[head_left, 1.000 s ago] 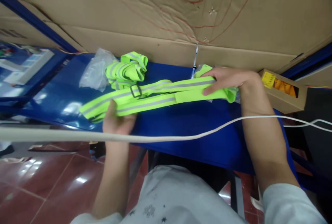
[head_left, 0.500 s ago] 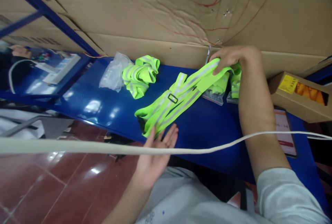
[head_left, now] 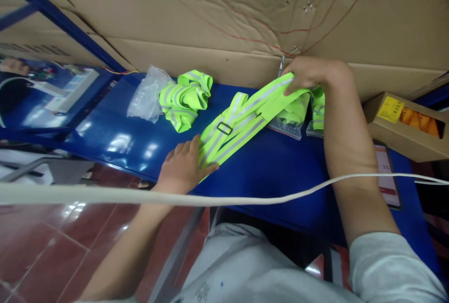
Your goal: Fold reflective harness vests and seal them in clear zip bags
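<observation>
In the head view, left hand (head_left: 182, 165) and right hand (head_left: 307, 76) clamp opposite ends of the reflective strap (head_left: 245, 127) over the blue table (head_left: 280, 176); uneven pulling could twist its loops

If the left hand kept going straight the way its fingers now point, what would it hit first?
The striped green strap, which the left hand touches; its black buckle looks next in line, though depth is unclear.
</observation>
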Motion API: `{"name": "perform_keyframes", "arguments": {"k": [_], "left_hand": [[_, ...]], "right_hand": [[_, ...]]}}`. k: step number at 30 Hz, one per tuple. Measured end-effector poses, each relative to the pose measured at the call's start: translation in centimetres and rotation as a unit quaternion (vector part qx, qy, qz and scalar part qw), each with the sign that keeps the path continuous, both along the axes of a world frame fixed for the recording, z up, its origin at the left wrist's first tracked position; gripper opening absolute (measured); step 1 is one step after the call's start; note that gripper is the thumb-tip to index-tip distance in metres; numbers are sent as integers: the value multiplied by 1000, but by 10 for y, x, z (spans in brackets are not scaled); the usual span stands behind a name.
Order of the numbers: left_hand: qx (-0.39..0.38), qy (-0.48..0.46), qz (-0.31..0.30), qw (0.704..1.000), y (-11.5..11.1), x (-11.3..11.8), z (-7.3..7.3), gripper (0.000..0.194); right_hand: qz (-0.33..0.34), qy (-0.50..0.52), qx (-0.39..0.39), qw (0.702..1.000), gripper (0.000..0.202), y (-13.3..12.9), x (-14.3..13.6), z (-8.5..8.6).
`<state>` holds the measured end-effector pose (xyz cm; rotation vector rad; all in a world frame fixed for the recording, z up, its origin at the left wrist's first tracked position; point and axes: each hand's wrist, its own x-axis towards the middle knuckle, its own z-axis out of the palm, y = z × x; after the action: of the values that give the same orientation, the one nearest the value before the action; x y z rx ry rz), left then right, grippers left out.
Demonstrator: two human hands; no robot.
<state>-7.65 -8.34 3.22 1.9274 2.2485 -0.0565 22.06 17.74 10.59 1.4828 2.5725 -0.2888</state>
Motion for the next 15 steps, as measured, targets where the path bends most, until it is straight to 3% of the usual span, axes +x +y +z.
{"name": "perform_keyframes", "arguments": {"k": [3, 6, 11, 15], "left_hand": [[-35, 44, -40, 998, -18, -6, 4, 83], [-34, 48, -60, 996, -39, -6, 8, 85], [-29, 15, -3, 999, -44, -3, 13, 98], [11, -19, 17, 1000, -45, -10, 17, 88]], "right_hand": [[30, 15, -16, 999, 32, 4, -2, 2], [50, 33, -28, 998, 36, 14, -21, 0], [23, 49, -10, 998, 57, 15, -80, -16], [22, 100, 67, 992, 33, -11, -111, -42]]}}
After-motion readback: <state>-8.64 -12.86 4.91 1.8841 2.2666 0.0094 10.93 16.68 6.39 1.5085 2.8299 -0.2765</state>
